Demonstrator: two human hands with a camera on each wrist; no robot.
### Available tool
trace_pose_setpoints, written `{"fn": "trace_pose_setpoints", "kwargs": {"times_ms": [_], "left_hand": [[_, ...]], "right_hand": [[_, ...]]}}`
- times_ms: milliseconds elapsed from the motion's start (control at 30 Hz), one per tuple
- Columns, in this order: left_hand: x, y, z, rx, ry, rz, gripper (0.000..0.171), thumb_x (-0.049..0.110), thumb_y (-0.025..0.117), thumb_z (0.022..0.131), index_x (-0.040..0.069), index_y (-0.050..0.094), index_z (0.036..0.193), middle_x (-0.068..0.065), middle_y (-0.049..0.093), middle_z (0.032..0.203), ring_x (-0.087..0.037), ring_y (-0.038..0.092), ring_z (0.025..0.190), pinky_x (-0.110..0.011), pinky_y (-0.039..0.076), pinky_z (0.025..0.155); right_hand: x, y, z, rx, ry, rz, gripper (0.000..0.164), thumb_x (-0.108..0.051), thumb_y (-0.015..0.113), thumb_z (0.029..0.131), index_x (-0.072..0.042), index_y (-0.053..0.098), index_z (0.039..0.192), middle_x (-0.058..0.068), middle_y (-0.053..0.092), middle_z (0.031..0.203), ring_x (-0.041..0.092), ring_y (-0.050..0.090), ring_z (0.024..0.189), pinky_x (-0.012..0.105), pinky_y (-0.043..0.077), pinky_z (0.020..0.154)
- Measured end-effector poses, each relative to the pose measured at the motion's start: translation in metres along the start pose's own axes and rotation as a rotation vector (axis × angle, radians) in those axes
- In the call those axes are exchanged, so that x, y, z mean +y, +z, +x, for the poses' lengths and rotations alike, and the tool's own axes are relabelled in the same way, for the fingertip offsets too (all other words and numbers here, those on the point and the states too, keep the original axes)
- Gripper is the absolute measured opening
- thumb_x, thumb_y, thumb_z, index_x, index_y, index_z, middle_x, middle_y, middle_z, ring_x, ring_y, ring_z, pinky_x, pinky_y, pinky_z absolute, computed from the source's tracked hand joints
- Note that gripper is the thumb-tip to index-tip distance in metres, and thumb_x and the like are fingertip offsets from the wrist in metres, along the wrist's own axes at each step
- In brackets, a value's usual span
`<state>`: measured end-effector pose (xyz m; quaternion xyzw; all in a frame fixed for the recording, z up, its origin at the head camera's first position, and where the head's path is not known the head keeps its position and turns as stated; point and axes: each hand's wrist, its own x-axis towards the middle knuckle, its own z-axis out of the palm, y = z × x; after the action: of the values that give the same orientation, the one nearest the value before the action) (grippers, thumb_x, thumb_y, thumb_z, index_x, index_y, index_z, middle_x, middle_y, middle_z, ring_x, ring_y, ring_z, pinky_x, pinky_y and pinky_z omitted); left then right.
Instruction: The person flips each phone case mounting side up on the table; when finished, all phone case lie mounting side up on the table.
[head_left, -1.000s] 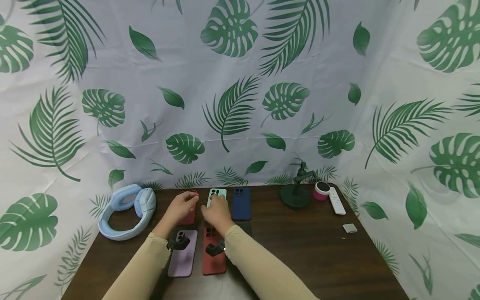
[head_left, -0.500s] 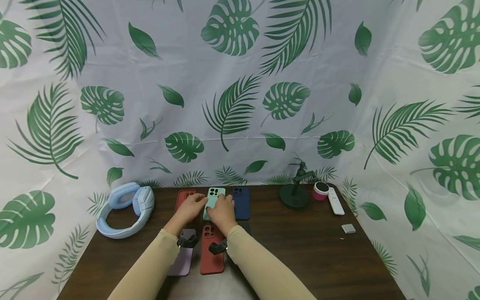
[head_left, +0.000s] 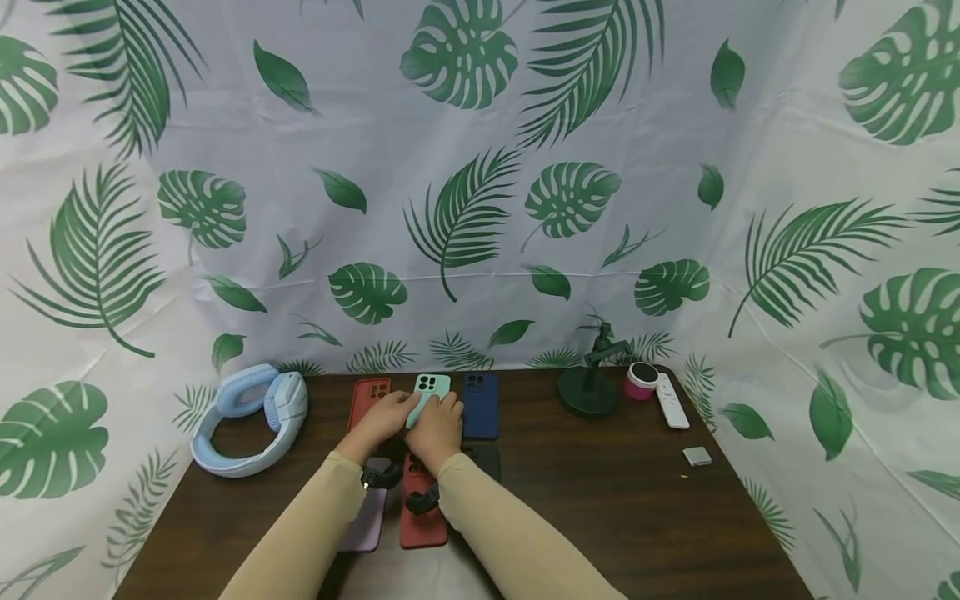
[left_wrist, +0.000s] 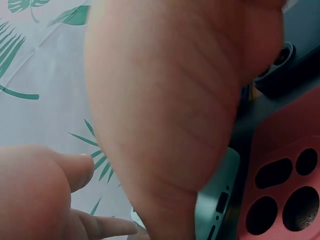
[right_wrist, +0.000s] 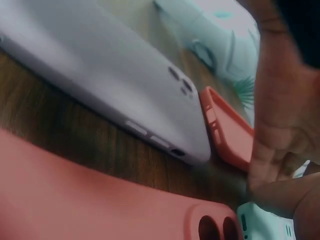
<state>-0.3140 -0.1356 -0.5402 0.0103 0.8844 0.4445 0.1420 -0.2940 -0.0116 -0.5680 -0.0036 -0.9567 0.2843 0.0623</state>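
Note:
A mint phone case [head_left: 429, 392] with camera cutouts lies at the back middle of the table, both hands on it. My left hand [head_left: 384, 417] has its fingertips at the case's left edge and pinches there. Over its lower part my right hand [head_left: 435, 433] grips with curled fingers, hiding the lower end. In the left wrist view, my right hand [left_wrist: 165, 110] covers most of the mint case [left_wrist: 220, 187]. Around it lie a red case [head_left: 367, 396] to the left, a blue case [head_left: 481, 408] to the right, and another red case [head_left: 424, 525] in front.
A lilac case [head_left: 363, 525] and a dark case [head_left: 487, 458] lie partly under the arms. Light blue headphones [head_left: 225, 462] rest at the left. To the right stand a dark green stand [head_left: 588, 392], a pink jar [head_left: 642, 383], a white remote [head_left: 672, 404] and a small white block [head_left: 697, 456].
My left hand has moved right, from over the back red case to the mint case. My right hand has slid slightly down and left over the mint case, which shifts little.

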Motion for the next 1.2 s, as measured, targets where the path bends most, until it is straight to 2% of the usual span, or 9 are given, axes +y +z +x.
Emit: {"fn": "trace_pose_setpoints", "kwargs": {"times_ms": [167, 500, 700, 933, 1067, 1200], "left_hand": [[0.0, -0.002, 0.001, -0.024, 0.008, 0.002, 0.07, 0.056, 0.043, 0.105, -0.002, 0.05, 0.145, -0.023, 0.056, 0.143, -0.041, 0.054, 0.131, -0.056, 0.045, 0.107], [0.0, -0.002, -0.002, -0.07, -0.017, -0.066, 0.068, 0.053, 0.045, 0.105, 0.0, 0.048, 0.147, -0.022, 0.057, 0.141, -0.04, 0.056, 0.128, -0.056, 0.048, 0.102], [0.002, -0.003, -0.004, -0.049, 0.013, -0.073, 0.063, 0.051, 0.047, 0.105, 0.003, 0.05, 0.147, -0.02, 0.058, 0.142, -0.038, 0.058, 0.127, -0.055, 0.049, 0.101], [0.007, -0.006, -0.003, -0.036, 0.059, -0.073, 0.071, 0.059, 0.052, 0.1, 0.004, 0.053, 0.145, -0.018, 0.059, 0.142, -0.034, 0.061, 0.125, -0.053, 0.049, 0.103], [0.008, -0.007, -0.002, -0.026, 0.087, -0.05, 0.065, 0.054, 0.052, 0.102, 0.003, 0.055, 0.143, -0.015, 0.065, 0.133, -0.027, 0.065, 0.114, -0.048, 0.052, 0.097], [0.007, -0.008, -0.003, -0.02, 0.08, -0.056, 0.063, 0.051, 0.052, 0.103, 0.003, 0.057, 0.142, -0.014, 0.067, 0.128, -0.024, 0.066, 0.106, -0.043, 0.054, 0.092]], "right_hand": [[0.001, 0.003, 0.004, 0.018, 0.004, -0.023, 0.07, -0.042, 0.084, 0.08, 0.004, 0.056, 0.125, 0.027, 0.044, 0.13, 0.038, 0.042, 0.111, 0.049, 0.046, 0.092], [0.003, 0.003, 0.009, -0.033, 0.031, -0.013, 0.079, -0.046, 0.089, 0.074, 0.004, 0.053, 0.124, 0.026, 0.043, 0.124, 0.035, 0.038, 0.104, 0.046, 0.04, 0.089], [0.002, 0.0, 0.01, -0.067, 0.023, -0.023, 0.09, -0.049, 0.088, 0.074, 0.005, 0.049, 0.134, 0.028, 0.04, 0.131, 0.038, 0.038, 0.11, 0.047, 0.041, 0.092], [0.007, -0.003, 0.013, -0.075, 0.041, 0.014, 0.088, -0.05, 0.086, 0.076, 0.003, 0.048, 0.135, 0.029, 0.041, 0.132, 0.038, 0.04, 0.11, 0.046, 0.042, 0.089], [0.007, -0.011, 0.013, -0.099, 0.047, 0.075, 0.089, -0.05, 0.084, 0.077, 0.004, 0.048, 0.138, 0.029, 0.042, 0.132, 0.039, 0.041, 0.11, 0.047, 0.043, 0.088], [0.006, -0.02, 0.009, -0.128, 0.033, 0.12, 0.087, -0.05, 0.08, 0.08, 0.003, 0.047, 0.141, 0.029, 0.044, 0.133, 0.043, 0.045, 0.114, 0.051, 0.046, 0.09]]}}
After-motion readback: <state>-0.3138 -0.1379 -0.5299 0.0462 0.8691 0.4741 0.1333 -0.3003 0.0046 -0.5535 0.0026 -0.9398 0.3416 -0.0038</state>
